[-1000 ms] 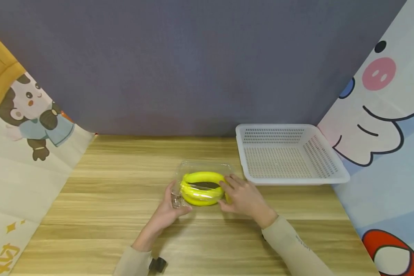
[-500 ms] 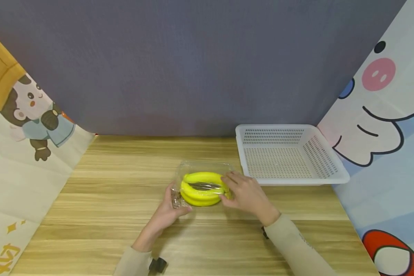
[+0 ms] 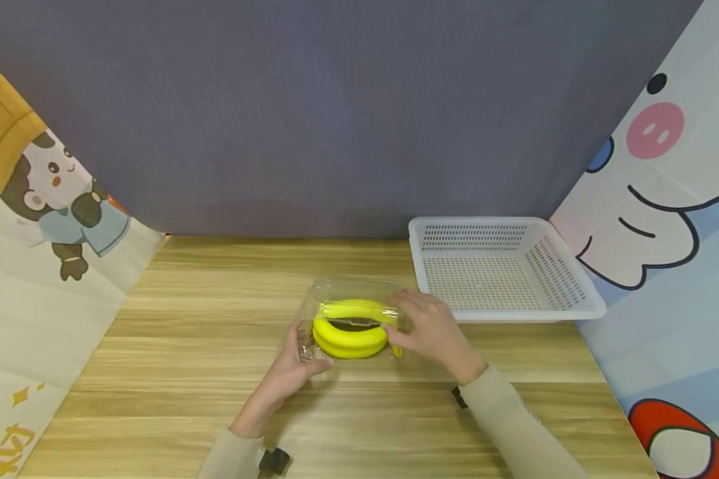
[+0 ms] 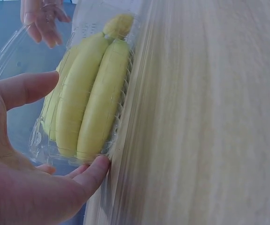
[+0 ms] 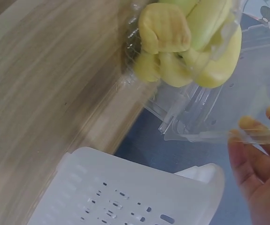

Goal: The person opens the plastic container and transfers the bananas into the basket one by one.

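Observation:
A clear plastic clamshell box [image 3: 359,287] rests near the middle of the wooden table with a bunch of yellow bananas [image 3: 350,342] in it. My left hand [image 3: 289,362] grips the box at its left end, fingertips under the lower corner in the left wrist view. At the right end my right hand [image 3: 428,331] pinches the edge of the lid [image 5: 228,112], which stands partly raised over the fruit. From the right wrist view, some right fingers show through the clear plastic. The banana stem [image 5: 165,28] points toward the right hand.
A white perforated basket [image 3: 515,314] stands at the back right of the table [image 3: 216,299], close behind the right hand. A grey panel [image 3: 335,120] closes off the back, and printed cartoon sheets flank both sides.
My right hand has shifted slightly to the right and back, lifting the lid's edge away from the front of the bananas. The left hand keeps its place on the box.

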The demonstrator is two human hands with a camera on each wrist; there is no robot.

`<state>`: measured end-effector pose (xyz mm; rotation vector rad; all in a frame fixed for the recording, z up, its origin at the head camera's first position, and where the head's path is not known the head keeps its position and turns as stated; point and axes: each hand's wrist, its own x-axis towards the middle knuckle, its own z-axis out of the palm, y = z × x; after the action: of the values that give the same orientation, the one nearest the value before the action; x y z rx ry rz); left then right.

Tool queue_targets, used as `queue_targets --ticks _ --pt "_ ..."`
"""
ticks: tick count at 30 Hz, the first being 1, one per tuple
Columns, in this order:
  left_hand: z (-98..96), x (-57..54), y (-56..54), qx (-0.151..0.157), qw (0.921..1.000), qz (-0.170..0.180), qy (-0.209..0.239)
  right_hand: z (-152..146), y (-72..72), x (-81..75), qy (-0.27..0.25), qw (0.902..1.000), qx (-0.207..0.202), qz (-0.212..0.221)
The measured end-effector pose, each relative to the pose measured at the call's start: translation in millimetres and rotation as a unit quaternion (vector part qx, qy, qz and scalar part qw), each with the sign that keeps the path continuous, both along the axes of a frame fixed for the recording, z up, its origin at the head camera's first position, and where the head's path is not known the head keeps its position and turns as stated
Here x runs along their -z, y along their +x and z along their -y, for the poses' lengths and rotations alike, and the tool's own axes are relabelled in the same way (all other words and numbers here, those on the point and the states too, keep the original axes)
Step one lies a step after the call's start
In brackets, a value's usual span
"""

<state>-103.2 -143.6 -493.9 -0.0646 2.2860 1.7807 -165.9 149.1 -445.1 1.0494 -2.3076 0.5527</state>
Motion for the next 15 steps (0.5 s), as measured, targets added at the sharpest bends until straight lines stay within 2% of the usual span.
queue_targets --ticks 8,15 --pt "-1.9 0.8 -0.8 -0.002 1.0000 -0.004 0.008 -0.3 -4.6 -5.1 -0.050 0.9982 -0.001 0.034" --pt "-1.9 -1.6 0.1 0.000 1.0000 0.002 0.004 0.1 -6.8 -7.0 -0.073 0.9949 0.008 0.069"
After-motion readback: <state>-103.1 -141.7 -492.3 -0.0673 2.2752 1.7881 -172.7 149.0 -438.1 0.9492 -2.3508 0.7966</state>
